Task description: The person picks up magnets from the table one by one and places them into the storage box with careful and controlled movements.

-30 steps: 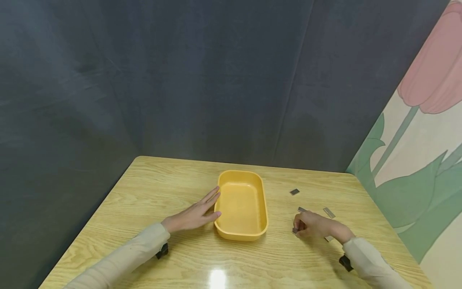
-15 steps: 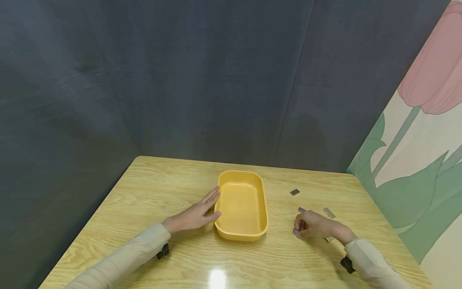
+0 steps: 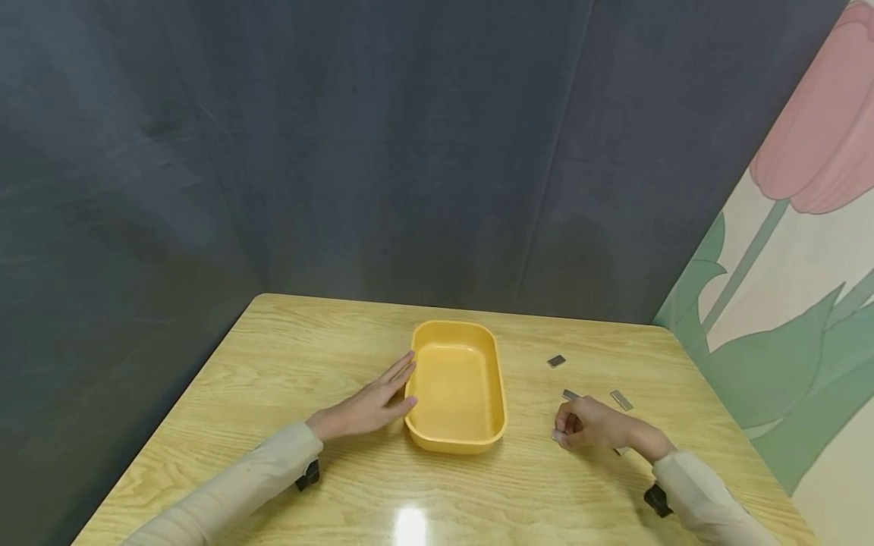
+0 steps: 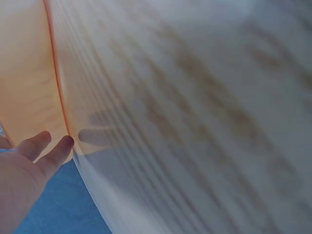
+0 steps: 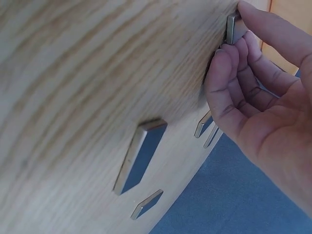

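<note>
My left hand (image 3: 365, 408) rests its outstretched fingertips on the left rim of a yellow plastic tray (image 3: 501, 402). In the left wrist view, those fingers (image 4: 56, 153) touch the tray's edge. To the right of the tray, my right hand (image 3: 595, 425) pinches a small shiny metal block (image 3: 558, 435) just at the tabletop. The right wrist view shows this block (image 5: 235, 29) between the thumb and curled fingers; whether it is off the wood cannot be told. Around this hand lie more such blocks, among them a dark one (image 3: 556, 362) farther back and another (image 3: 621, 400) to its right.
A wood-grain table (image 3: 307, 334) bears everything. Another block (image 3: 570, 395) lies just behind the right hand, and one (image 3: 621, 450) is partly hidden beneath it. A dark curtain (image 3: 410, 152) hangs behind, and a flower-painted wall (image 3: 785, 364) borders the right side.
</note>
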Motion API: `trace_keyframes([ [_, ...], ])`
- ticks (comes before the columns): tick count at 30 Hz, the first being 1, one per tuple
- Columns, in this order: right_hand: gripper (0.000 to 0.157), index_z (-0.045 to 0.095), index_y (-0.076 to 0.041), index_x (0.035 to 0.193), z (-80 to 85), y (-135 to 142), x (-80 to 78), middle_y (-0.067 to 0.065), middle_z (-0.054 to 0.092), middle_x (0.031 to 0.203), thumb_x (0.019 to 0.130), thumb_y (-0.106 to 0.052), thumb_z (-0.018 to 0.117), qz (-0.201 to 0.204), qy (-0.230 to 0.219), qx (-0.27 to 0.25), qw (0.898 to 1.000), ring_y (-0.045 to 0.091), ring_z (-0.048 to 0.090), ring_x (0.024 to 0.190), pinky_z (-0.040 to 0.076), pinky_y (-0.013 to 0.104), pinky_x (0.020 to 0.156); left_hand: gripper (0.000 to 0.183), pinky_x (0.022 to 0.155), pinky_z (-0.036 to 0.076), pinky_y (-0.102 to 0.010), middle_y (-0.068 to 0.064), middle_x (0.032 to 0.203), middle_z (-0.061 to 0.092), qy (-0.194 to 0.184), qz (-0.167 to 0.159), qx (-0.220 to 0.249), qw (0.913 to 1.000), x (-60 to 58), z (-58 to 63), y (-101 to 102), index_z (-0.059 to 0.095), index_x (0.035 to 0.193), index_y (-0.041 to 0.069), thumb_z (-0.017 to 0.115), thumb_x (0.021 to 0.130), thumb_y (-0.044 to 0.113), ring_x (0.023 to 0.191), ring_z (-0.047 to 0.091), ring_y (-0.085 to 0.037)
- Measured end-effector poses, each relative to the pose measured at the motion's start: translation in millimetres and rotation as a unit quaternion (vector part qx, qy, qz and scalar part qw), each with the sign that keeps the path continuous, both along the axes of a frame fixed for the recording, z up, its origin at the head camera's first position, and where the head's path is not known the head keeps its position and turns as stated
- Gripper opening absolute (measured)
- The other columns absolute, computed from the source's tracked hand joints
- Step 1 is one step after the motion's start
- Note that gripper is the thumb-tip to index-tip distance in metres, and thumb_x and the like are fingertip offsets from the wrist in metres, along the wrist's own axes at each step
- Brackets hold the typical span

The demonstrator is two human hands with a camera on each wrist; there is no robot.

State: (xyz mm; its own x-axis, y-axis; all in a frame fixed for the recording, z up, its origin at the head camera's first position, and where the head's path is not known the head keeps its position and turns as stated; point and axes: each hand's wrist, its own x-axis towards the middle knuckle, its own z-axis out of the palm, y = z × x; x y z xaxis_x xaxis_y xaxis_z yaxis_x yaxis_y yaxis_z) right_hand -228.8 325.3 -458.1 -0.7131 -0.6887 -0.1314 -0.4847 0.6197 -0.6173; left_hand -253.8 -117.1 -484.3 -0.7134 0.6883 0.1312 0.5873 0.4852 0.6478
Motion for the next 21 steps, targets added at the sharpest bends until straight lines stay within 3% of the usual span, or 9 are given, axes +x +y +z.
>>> trace_keyframes([
  [5,0.013,0.064,-0.007,0.094,0.6,0.4,-0.8,-0.004,0.062,0.084,0.088,-0.011,0.076,-0.009,-0.009,-0.004,1.0,0.007,0.056,0.073,0.05,0.024,0.063,0.075,0.117,0.021,-0.045,-0.005,0.166,-0.005,-0.013,0.004,0.008,0.9999,-1.5,-0.6,0.5,0.005,0.159,0.006,0.043,0.106,0.044,0.149,0.005,-0.02],
  [14,0.014,0.064,-0.007,0.094,0.3,-0.7,-0.3,-0.004,0.062,0.085,0.089,-0.012,0.076,-0.017,-0.022,-0.005,1.0,0.009,0.057,0.074,0.05,0.025,0.064,0.079,0.115,0.021,-0.052,-0.012,0.165,0.0,-0.016,0.003,0.058,0.9982,-2.7,-3.6,3.1,0.011,0.156,-0.005,0.053,0.104,0.037,0.149,0.007,-0.028],
  [21,0.015,0.061,-0.005,0.093,-1.0,-0.2,-0.9,-0.001,0.062,0.083,0.089,-0.01,0.075,-0.008,-0.024,-0.023,0.999,0.009,0.056,0.071,0.049,0.024,0.062,0.079,0.115,0.023,-0.051,-0.011,0.166,0.001,-0.015,0.006,0.061,0.998,-2.7,-3.8,3.2,0.011,0.156,-0.003,0.054,0.103,0.037,0.149,0.008,-0.028],
])
